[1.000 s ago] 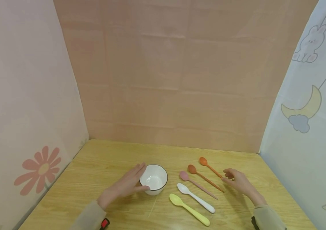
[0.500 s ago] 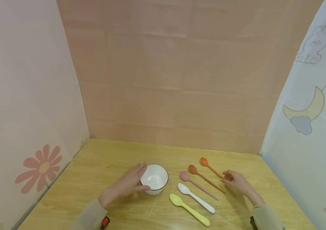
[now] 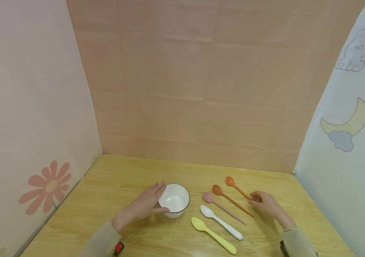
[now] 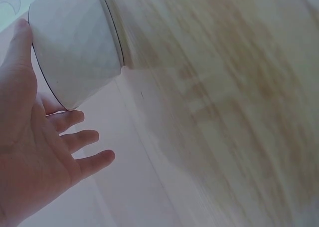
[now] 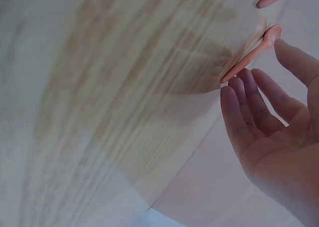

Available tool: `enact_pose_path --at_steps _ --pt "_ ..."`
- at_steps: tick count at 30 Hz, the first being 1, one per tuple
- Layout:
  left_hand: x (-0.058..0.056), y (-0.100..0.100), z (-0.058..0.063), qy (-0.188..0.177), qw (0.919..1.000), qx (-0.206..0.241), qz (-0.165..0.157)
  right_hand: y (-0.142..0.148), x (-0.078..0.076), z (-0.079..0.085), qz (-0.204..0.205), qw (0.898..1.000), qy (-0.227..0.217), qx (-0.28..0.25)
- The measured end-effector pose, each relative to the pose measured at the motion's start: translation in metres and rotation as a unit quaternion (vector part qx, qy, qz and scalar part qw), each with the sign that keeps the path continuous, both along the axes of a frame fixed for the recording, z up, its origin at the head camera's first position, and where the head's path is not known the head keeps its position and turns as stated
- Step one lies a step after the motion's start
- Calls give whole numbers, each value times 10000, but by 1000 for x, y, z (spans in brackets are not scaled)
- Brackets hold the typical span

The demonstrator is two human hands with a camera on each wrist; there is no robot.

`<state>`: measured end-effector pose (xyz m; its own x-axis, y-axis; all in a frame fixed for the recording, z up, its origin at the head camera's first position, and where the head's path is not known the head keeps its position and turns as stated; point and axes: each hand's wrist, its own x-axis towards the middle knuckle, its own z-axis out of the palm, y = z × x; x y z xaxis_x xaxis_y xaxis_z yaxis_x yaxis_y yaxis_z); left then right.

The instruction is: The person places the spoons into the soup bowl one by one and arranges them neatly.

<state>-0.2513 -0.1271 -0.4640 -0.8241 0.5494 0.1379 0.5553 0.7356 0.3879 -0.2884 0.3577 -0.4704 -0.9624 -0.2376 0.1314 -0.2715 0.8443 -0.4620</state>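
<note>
My left hand is at the left side of a white bowl with a dark rim. Its thumb and fingers lie spread along the rim, fairly straight, touching the bowl. My right hand is at the handle end of an orange spoon, at the right of a row of spoons. In the right wrist view its thumb and fingers stand apart, and a reddish spoon lies just beyond them. Left of the orange spoon lie a terracotta spoon, a pink spoon, a white spoon and a yellow spoon.
Everything rests on a light wooden table. A tan cloth hangs behind it. Patterned cloth walls border the left and right sides.
The head view has shifted slightly, moving the scene a little to the right. Both hands, the bowl and the spoons stay nearly in place, with the right fingertips close to the orange spoon's handle.
</note>
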Motion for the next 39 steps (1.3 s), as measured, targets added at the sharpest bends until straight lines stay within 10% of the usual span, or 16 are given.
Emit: enact_pose_path --at_steps 39 --pt "3 1 -1 -101 9998 -133 146 1 -8 -7 -187 9998 67 34"
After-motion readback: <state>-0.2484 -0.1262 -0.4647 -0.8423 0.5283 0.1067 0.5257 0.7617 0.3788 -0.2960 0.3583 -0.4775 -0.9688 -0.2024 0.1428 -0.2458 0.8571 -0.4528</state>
